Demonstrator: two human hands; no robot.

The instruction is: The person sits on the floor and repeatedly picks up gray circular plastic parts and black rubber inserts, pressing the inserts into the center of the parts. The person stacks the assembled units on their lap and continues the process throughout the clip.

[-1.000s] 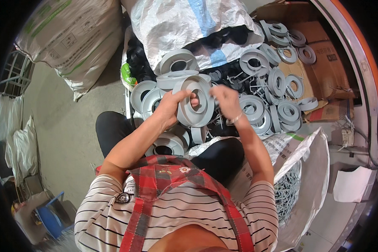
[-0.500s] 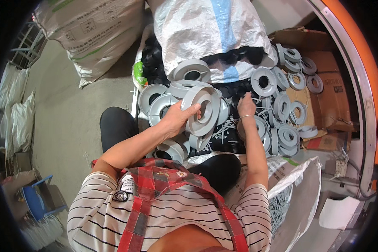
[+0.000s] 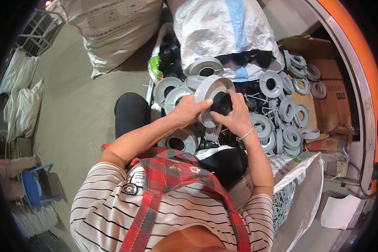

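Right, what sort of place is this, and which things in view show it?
Probably a small workshop: many grey rings lie heaped before the person, big sacks are close by, and an open bag at the right holds a mass of thin grey pieces.

Two hands: left hand (image 3: 192,110), right hand (image 3: 236,115). One held gray ring (image 3: 210,87), one black round piece (image 3: 222,103) between them. Loose gray rings (image 3: 263,80): over a dozen, overlapping, exact count unclear. Three big sacks (image 3: 206,40). White bags (image 3: 26,111) far left: two. Blue chair (image 3: 30,189), one. White sheet (image 3: 340,212), one. Bracelet (image 3: 246,134), one. Gray pins (image 3: 282,206) in lower-right sack: many, uncountable.
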